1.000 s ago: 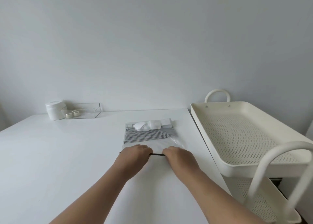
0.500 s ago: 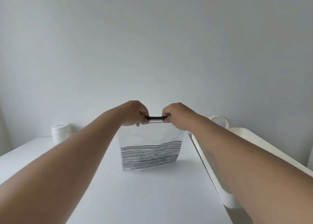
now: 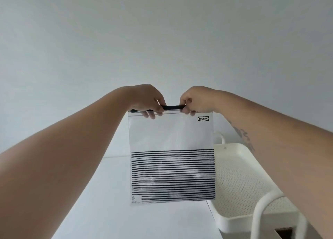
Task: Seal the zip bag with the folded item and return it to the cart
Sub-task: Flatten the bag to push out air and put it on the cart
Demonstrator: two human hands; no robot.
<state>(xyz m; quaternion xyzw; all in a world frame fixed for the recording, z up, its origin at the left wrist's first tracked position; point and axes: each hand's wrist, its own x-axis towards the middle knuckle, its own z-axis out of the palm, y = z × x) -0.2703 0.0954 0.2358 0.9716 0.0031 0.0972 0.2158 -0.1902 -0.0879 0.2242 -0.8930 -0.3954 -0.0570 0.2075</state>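
Higher than half a second ago, the zip bag now hangs clear of the white table, its bottom edge off the surface. Both hands pinch its top edge: the left hand is closed on the strip left of centre, the right hand closed on it towards the right, with a short stretch of black zip strip showing between them. The folded item shows only dimly behind the black stripes (its shape is unclear). The cream cart stands just right of the bag, its perforated top tray partly hidden by the right forearm.
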